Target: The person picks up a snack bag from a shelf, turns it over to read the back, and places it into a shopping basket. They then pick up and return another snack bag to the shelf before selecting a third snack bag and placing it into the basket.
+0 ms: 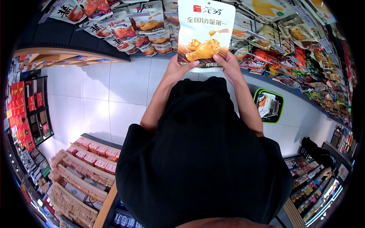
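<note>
A white and brown snack pouch point(205, 36) with a picture of roasted chicken pieces is held upright before me. My left hand point(179, 70) grips its lower left corner, the thumb lying across the front. At the lower right edge, my right hand point(229, 65) is closed on the same pouch, its thumb also on the front. The fingers behind the pouch are hidden. Hanging bags of chicken snacks point(148, 22) fill the rack just behind and to the left of it.
A black shopping basket with a green rim point(281, 110) stands on the tiled floor point(95, 98) at my right, with packages inside. More packets point(262, 57) hang along the right. Tiered shelves point(81, 167) are at lower left. Another person in dark clothes point(317, 152) is at far right.
</note>
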Tool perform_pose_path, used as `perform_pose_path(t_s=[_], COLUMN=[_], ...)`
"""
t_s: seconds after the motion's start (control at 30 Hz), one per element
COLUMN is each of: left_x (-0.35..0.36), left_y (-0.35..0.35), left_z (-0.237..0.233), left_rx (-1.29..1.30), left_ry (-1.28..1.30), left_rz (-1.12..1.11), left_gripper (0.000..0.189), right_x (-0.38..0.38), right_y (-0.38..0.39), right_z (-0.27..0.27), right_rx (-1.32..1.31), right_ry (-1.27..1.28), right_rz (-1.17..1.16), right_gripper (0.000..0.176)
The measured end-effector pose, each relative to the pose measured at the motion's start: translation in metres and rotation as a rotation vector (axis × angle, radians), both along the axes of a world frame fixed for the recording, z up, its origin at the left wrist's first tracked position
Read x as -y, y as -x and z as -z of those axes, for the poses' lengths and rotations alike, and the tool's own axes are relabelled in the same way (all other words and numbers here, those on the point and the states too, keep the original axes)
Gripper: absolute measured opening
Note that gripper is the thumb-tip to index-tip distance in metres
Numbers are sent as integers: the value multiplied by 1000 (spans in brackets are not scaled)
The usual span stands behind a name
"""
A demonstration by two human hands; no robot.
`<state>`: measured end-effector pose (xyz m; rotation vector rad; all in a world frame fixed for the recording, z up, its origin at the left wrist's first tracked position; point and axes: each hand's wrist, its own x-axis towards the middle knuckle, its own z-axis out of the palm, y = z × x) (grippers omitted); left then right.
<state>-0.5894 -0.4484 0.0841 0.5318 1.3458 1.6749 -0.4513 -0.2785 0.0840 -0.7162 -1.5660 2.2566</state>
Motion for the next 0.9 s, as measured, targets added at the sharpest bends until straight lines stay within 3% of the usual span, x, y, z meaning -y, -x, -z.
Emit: perform_pose_path(t_s=[0.2,0.9], left_x=[-3,-6], left_y=[2,0], left_z=[4,10], left_rx=[13,-114], left_ry=[-60,-2], left_rz=[-71,-149], left_gripper=[45,34], right_x=[7,14], right_y=[-4,8], right_z=[-10,-16], right_rx=[57,101], right_ry=[-33,-308], right_rz=[-98,-15], right_gripper=[44,42])
